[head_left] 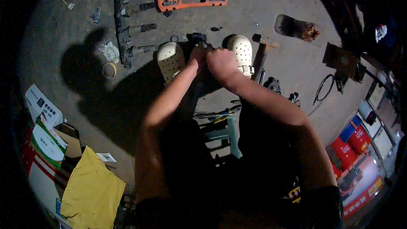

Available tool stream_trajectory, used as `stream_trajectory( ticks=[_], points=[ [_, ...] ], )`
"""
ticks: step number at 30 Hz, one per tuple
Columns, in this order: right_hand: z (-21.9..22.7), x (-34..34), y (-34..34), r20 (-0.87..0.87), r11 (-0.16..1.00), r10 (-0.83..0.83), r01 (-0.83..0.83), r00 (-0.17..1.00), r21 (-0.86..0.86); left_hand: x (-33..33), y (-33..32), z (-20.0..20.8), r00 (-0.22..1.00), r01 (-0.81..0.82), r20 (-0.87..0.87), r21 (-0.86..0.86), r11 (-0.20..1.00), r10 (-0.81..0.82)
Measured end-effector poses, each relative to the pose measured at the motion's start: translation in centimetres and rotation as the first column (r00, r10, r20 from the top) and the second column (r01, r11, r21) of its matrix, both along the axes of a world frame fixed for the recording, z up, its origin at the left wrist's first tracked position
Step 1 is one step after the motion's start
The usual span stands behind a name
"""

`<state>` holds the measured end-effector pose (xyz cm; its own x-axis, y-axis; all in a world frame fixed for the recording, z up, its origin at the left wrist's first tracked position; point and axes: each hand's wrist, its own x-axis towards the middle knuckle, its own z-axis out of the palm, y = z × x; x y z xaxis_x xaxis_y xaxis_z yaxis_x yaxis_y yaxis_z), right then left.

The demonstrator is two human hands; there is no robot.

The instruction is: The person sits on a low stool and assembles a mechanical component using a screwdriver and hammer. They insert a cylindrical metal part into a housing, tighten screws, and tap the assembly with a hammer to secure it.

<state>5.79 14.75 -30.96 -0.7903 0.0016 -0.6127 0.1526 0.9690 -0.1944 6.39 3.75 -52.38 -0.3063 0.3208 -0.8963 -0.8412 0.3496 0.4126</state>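
A compact dark part, seemingly metal (196, 37), is placed low between two cream, perforated clogs (169, 58), just beyond the fingertips. It is touched or nearly touched by the left hand (197, 55), whose fingers are partly hidden — its grip cannot be told. The right hand (223, 62) is curled into a closed fist beside it; whatever may be enclosed cannot be made out.

A slip could be caused by a smooth or oily surface, and knuckles might then be knocked against the other hand or the floor. Should the part be let go, a clog could be struck, since both are set close by. Fine detail might be misjudged, as the working spot is poorly lit. The hammer with a brown wooden handle (261, 58), laid near the right clog, could be kicked.

Hard, ridged shapes are shown by the black branched pipe assembly (120, 29); moulded plastic by the orange tool case (193, 6); soft folds by the yellow cloth (93, 186).
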Motion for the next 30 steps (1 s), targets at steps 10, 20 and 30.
stream_trajectory(
  ticks=[10, 20, 30],
  points=[
    [-2.1, 1.6, 2.2, 0.032, 0.766, -0.576, 0.554, 0.817, -0.326, 0.1, -0.7, -1.4, 1.000, -0.005, 0.018, -0.097, 0.995, 0.006],
    [-4.0, 2.4, 4.8, 0.632, 0.097, -0.728, 0.953, 0.266, -0.288, -3.5, 2.0, 12.0, 0.938, 0.265, -0.123, -0.347, 0.900, -0.323],
    [-5.3, 3.4, 2.4, 0.007, 0.717, -0.607, 0.550, 0.795, -0.429, -2.3, 0.9, 8.0, 0.970, -0.227, 0.046, -0.178, 0.957, 0.239]
  ],
)
